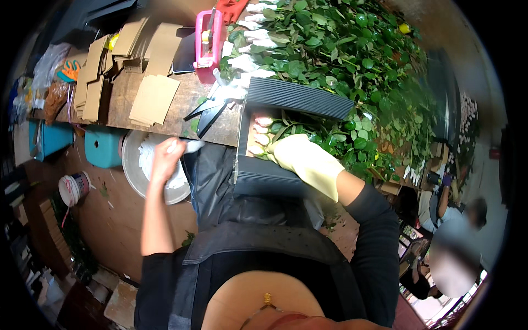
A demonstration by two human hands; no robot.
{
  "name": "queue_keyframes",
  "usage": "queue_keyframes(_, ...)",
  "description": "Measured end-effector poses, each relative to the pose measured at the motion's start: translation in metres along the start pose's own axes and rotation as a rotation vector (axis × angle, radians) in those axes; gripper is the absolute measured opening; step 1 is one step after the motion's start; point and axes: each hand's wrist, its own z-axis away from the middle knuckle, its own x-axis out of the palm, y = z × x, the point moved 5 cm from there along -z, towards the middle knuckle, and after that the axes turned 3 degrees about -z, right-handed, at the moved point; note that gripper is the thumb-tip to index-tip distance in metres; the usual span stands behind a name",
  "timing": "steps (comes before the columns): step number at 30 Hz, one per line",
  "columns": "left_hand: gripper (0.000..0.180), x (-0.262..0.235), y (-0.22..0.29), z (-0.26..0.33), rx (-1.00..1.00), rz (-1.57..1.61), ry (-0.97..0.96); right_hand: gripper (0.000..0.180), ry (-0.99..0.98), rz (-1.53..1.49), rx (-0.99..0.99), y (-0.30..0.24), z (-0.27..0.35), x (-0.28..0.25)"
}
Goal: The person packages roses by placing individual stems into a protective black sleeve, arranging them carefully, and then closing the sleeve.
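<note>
Head view: yellow-gloved right hand [308, 162] flat on wrapped flower buds [259, 137] inside black corrugated tray [297, 98], gripping nothing; bare left hand [166, 157] pinches white wrap [193, 146] just left of tray.

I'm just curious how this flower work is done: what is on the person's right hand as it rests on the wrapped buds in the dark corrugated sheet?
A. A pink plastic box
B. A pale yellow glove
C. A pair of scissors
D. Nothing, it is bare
B: the right hand wears a pale yellow glove and lies on the wrapped flower buds in the dark corrugated sheet, while the bare left hand lifts a piece of white wrap.
</note>
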Motion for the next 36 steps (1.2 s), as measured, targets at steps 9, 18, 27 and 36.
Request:
queue_keyframes(9,0.023,0.050,0.058,0.008,0.373,-0.326,-0.051,0.040,0.088,0.179,-0.340,0.021,-0.082,0.063)
queue_keyframes(18,0.100,0.165,0.062,-0.047,0.503,-0.408,-0.369,0.039,-0.058,0.306,-0.347,-0.017,0.017,-0.025)
queue_keyframes(27,0.078,0.161,0.070,-0.043,0.504,-0.420,-0.384,0.030,0.436,0.283,-0.405,0.008,-0.006,-0.003)
queue_keyframes(36,0.066,0.163,0.071,-0.040,0.473,-0.433,-0.384,0.019,0.646,0.271,-0.529,0.001,-0.001,0.003)
